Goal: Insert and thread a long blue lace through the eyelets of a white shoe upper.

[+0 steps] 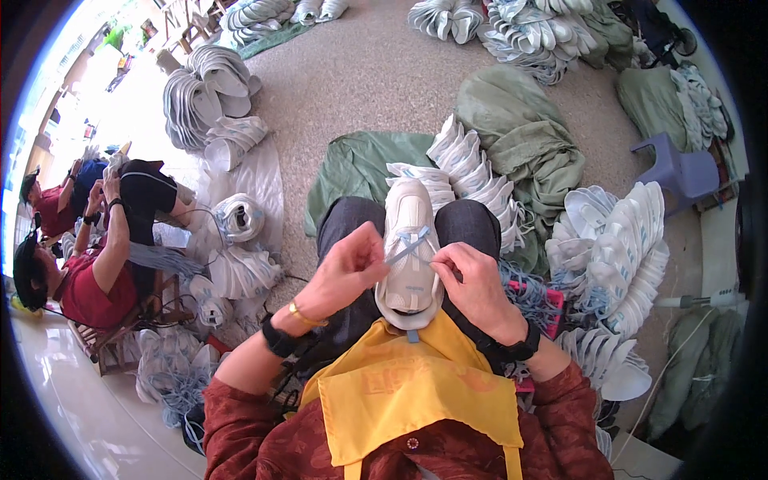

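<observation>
A pale grey-white shoe upper [409, 284] lies across my lap, its toe pointing away from me. A light-blue shoelace [406, 246] crosses over its front part. My left hand [350, 264], wearing a gold bracelet and a dark wristband, pinches one length of the lace beside the upper. On the other side, my right hand [478, 286] has its thumb and forefinger pressed together where another strand of the lace runs. The fingertips there hide the strand's end. A yellow apron [420, 400] covers my front, just below the upper.
Stacked white uppers [480, 172] lie beyond my knees, by a green sack [520, 128]. More uppers [612, 256] and blue laces [528, 296] are at my right, near a purple stool [676, 172]. Two co-workers in red [104, 280] sit at left among further stacks.
</observation>
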### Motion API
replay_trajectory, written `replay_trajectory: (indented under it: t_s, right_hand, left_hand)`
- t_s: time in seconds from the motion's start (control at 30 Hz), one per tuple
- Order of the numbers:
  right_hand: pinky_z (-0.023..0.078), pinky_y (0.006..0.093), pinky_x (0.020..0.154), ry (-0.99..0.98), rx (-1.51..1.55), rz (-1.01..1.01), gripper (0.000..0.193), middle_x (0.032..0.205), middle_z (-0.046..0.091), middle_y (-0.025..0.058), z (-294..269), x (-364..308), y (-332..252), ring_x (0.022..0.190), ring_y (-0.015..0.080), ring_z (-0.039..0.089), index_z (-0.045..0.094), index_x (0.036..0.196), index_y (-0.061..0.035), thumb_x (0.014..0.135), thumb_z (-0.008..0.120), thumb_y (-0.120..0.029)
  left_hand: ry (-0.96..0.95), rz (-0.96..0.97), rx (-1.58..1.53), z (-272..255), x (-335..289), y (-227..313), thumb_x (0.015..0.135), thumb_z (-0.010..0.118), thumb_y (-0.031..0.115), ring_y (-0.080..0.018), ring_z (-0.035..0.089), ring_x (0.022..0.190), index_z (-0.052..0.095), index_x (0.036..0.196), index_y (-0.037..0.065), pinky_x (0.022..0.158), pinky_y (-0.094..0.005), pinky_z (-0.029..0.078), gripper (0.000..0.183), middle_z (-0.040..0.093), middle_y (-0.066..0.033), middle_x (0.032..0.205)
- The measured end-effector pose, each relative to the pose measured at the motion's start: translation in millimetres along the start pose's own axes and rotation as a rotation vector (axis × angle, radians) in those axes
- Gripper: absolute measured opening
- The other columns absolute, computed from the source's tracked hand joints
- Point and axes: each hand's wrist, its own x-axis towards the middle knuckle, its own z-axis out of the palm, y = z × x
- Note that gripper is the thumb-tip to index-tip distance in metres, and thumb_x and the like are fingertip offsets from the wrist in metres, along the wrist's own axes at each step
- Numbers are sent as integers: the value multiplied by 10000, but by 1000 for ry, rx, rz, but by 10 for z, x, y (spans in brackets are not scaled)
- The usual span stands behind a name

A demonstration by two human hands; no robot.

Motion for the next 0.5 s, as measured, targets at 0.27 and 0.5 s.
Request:
replay_trajectory:
  t_s: [0.27,0.5]
  right_hand:
    - [544,369,624,-15,90,55,159,851,653,135,-18,-3,-21,718,282,679,654,990,2,873,755,-35]
    - [543,359,619,0,-7,16,198,840,643,132,-48,45,-31,703,272,669,649,998,-6,852,778,-43]
  left_hand:
    - [60,25,208,-50,-349,18,905,684,-39,-13,444,724,525,956,59,629,-212,386,194,480,67,804]
    - [169,298,674,62,-314,265,843,715,-14,-205,554,613,542,924,3,570,-324,440,191,548,-85,736]
